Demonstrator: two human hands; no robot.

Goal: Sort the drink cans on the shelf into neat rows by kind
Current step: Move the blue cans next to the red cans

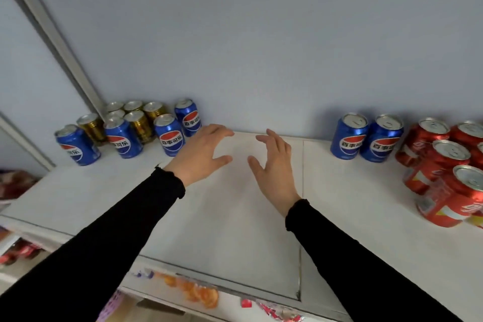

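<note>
Both my hands hover over the middle of the white shelf top (235, 217), palms facing each other, holding nothing. My left hand (201, 151) has its fingers spread just right of a blue cola can (169, 134); another blue can (187, 116) stands behind it against the wall. My right hand (274, 162) is open too, well left of two blue cans (349, 136) (381, 138). At far left, two more blue cans (77, 145) (122, 138) stand mixed with several gold cans (139, 123). Several red cans (439, 162) cluster at the right edge.
A pale blue wall (261, 34) backs the shelf, with a grey frame (52, 34) slanting down at the left. Below the shelf's front edge, colourful packets (193, 293) and red goods (21, 251) lie on lower levels.
</note>
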